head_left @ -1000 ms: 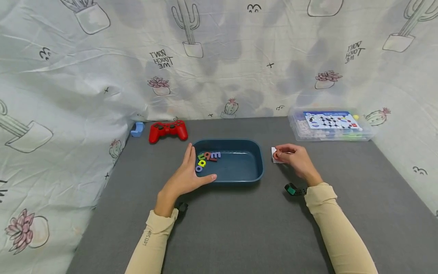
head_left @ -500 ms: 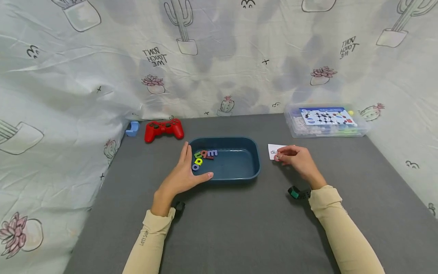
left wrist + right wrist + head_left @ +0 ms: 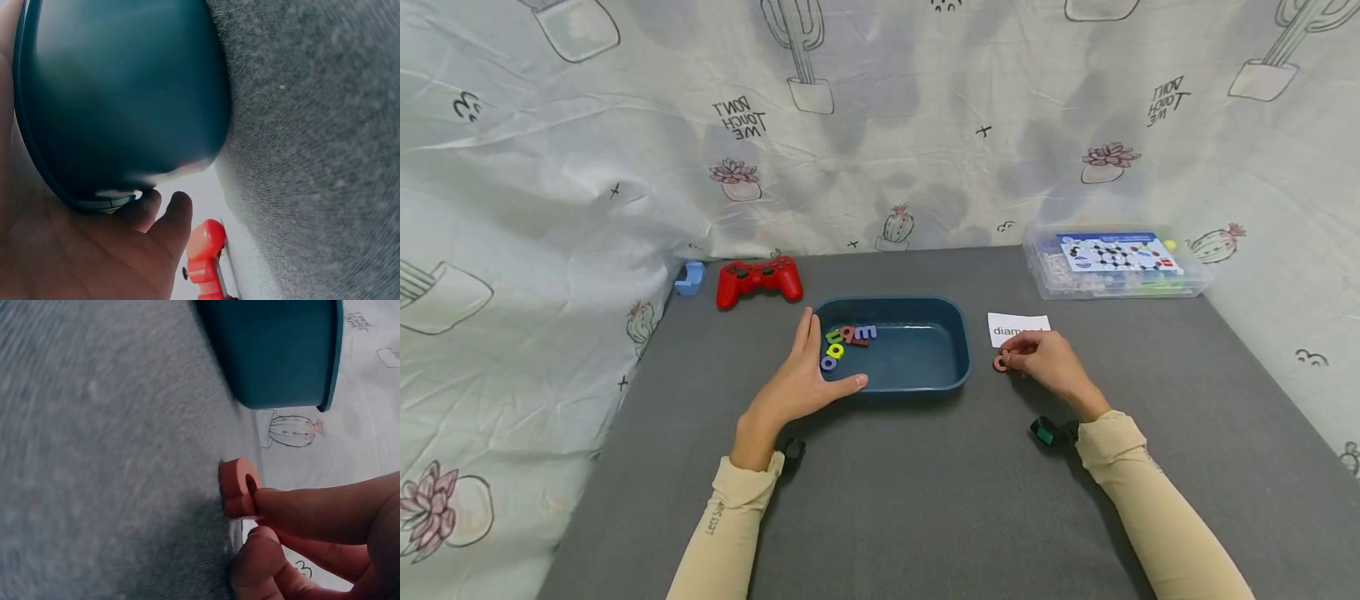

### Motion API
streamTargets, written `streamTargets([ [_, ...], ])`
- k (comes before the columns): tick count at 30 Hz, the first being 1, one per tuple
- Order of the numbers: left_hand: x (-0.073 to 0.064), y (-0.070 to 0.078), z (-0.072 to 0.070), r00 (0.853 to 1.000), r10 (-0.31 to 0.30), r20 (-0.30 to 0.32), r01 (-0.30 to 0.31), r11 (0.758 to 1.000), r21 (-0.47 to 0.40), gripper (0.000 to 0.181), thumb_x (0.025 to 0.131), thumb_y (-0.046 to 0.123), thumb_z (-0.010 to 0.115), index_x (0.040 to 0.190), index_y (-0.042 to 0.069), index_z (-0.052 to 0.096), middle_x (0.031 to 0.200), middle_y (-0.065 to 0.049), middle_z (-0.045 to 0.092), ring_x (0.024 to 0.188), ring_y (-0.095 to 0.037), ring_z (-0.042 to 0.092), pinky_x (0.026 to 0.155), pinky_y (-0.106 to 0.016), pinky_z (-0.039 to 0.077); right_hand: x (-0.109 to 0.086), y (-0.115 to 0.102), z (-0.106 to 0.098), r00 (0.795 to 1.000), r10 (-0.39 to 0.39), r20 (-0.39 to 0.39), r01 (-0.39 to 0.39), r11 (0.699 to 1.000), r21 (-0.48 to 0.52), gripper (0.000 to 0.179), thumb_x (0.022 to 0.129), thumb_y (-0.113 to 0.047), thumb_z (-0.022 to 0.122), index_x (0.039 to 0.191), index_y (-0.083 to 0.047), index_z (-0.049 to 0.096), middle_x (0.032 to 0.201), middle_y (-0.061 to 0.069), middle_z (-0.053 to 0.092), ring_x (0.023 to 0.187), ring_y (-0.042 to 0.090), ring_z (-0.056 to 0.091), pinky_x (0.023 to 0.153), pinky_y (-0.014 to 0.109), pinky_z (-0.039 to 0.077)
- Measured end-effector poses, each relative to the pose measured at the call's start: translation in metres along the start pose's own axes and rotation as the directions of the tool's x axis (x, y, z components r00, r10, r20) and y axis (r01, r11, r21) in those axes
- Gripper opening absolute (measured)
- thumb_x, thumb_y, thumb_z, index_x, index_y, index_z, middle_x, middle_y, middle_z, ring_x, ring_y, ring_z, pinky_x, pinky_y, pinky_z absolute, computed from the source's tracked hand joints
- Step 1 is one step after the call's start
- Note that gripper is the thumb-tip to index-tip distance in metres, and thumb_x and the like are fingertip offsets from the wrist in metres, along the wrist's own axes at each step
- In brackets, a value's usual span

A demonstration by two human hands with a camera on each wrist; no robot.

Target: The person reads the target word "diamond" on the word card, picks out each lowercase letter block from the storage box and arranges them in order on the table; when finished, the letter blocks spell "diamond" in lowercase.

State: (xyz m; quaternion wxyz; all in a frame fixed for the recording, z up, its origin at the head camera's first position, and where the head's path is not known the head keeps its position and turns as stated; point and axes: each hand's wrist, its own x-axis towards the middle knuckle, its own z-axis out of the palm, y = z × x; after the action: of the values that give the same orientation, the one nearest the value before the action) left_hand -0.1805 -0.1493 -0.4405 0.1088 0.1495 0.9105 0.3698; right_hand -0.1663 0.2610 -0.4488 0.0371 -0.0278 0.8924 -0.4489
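Note:
My left hand (image 3: 795, 387) rests against the left end of a dark blue tray (image 3: 917, 390), its thumb along the front rim and its straight fingers at the left side. In the left wrist view the palm lies close against the tray wall (image 3: 125, 94). My right hand (image 3: 1051, 367) pinches a brick-red toy letter (image 3: 999, 363) between thumb and fingertips. It has a round hole (image 3: 235, 481) and is low at the grey table, just below a white word card (image 3: 1017, 322). The card reads "diam", its end partly covered by the fingers.
Several coloured toy letters (image 3: 835, 351) lie in the tray's left part. A red game controller (image 3: 758, 282) and a small blue block (image 3: 690, 278) stand at the back left. A clear plastic box (image 3: 1116, 283) with a picture label sits at the back right.
My right hand has brought the red letter from over the card toward me, down below it, uncovering the card's printed word. My left hand has stayed at the tray.

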Motion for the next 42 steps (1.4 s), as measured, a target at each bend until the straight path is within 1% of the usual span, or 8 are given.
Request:
streamTargets([
  [6, 0.0, 0.001, 0.0, 1.0, -0.013, 0.003, 0.013, 1.0, 0.008, 0.135, 0.086, 0.073, 0.074, 0.171, 0.011, -0.009, 0.178, -0.002, -0.02, 0.163, -0.038, 0.007, 0.12, -0.068, 0.029, 0.0, 0.004, -0.002, 0.998, -0.067, 0.017, 0.068, 0.995, -0.069, 0.02, 0.098, -0.004, 0.076, 0.113, 0.009, 0.076, 0.09, 0.013, 0.075, 0.071, 0.017, 0.063, 0.059, 0.026, 0.052],
  [14, 0.001, 0.0, -0.001, 1.0, -0.011, -0.004, 0.011, 1.0, 0.012, 0.135, 0.086, 0.072, 0.075, 0.171, 0.011, -0.009, 0.178, -0.004, -0.019, 0.163, -0.039, 0.008, 0.119, -0.067, 0.03, -0.003, 0.008, -0.005, 0.984, -0.153, 0.086, 0.159, 0.984, -0.074, 0.03, 0.093, -0.002, 0.081, 0.12, 0.008, 0.074, 0.094, 0.011, 0.068, 0.083, 0.018, 0.06, 0.072, 0.028, 0.049],
  [21, 0.001, 0.001, 0.0, 1.0, -0.019, 0.004, 0.019, 1.0, 0.015, 0.135, 0.086, 0.073, 0.075, 0.171, 0.011, -0.009, 0.178, -0.002, -0.02, 0.163, -0.038, 0.008, 0.12, -0.067, 0.029, -0.004, 0.009, -0.005, 0.986, -0.141, 0.083, 0.148, 0.986, -0.077, 0.029, 0.091, 0.002, 0.081, 0.118, 0.009, 0.073, 0.091, 0.01, 0.066, 0.082, 0.019, 0.059, 0.071, 0.029, 0.048],
  [28, 0.002, 0.001, 0.0, 1.0, -0.013, -0.003, 0.013, 1.0, 0.02, 0.135, 0.086, 0.072, 0.075, 0.172, 0.01, -0.008, 0.178, -0.004, -0.018, 0.162, -0.039, 0.008, 0.118, -0.068, 0.031, -0.003, 0.011, -0.006, 0.983, -0.161, 0.084, 0.167, 0.984, -0.07, 0.032, 0.088, 0.005, 0.083, 0.118, 0.009, 0.073, 0.09, 0.01, 0.066, 0.082, 0.019, 0.059, 0.071, 0.028, 0.048],
  [32, 0.002, 0.002, 0.0, 1.0, -0.012, -0.002, 0.012, 1.0, 0.022, 0.135, 0.085, 0.072, 0.075, 0.172, 0.01, -0.008, 0.178, -0.003, -0.019, 0.163, -0.039, 0.008, 0.118, -0.068, 0.032, -0.005, 0.01, -0.012, 0.986, -0.14, 0.091, 0.143, 0.989, -0.032, 0.036, 0.093, 0.001, 0.08, 0.126, 0.01, 0.07, 0.099, 0.016, 0.07, 0.084, 0.018, 0.061, 0.071, 0.027, 0.05],
  [35, 0.003, 0.002, 0.0, 1.0, -0.012, 0.001, 0.011, 1.0, 0.021, 0.135, 0.085, 0.073, 0.075, 0.172, 0.011, -0.009, 0.178, -0.003, -0.019, 0.163, -0.038, 0.009, 0.118, -0.067, 0.032, -0.009, 0.005, -0.025, 0.993, -0.112, 0.049, 0.111, 0.994, 0.016, 0.039, 0.101, -0.007, 0.073, 0.136, 0.009, 0.066, 0.114, 0.021, 0.071, 0.089, 0.018, 0.064, 0.072, 0.027, 0.054],
  [37, 0.003, 0.002, 0.0, 1.0, -0.012, 0.0, 0.012, 1.0, 0.018, 0.135, 0.085, 0.073, 0.075, 0.172, 0.011, -0.009, 0.178, -0.003, -0.019, 0.163, -0.038, 0.009, 0.118, -0.067, 0.033, -0.012, -0.001, -0.037, 0.994, -0.107, -0.012, 0.107, 0.993, 0.058, 0.04, 0.106, -0.013, 0.069, 0.14, 0.007, 0.064, 0.123, 0.02, 0.07, 0.095, 0.016, 0.067, 0.075, 0.026, 0.056],
  [42, 0.003, 0.002, 0.0, 1.0, -0.02, 0.001, 0.02, 1.0, 0.015, 0.135, 0.085, 0.073, 0.075, 0.172, 0.012, -0.01, 0.178, -0.003, -0.019, 0.162, -0.038, 0.01, 0.117, -0.067, 0.033, -0.01, -0.025, -0.059, 0.972, -0.17, -0.16, 0.201, 0.958, 0.203, 0.04, 0.11, -0.017, 0.063, 0.142, 0.007, 0.062, 0.123, -0.001, 0.072, 0.107, 0.007, 0.069, 0.084, 0.019, 0.056],
])
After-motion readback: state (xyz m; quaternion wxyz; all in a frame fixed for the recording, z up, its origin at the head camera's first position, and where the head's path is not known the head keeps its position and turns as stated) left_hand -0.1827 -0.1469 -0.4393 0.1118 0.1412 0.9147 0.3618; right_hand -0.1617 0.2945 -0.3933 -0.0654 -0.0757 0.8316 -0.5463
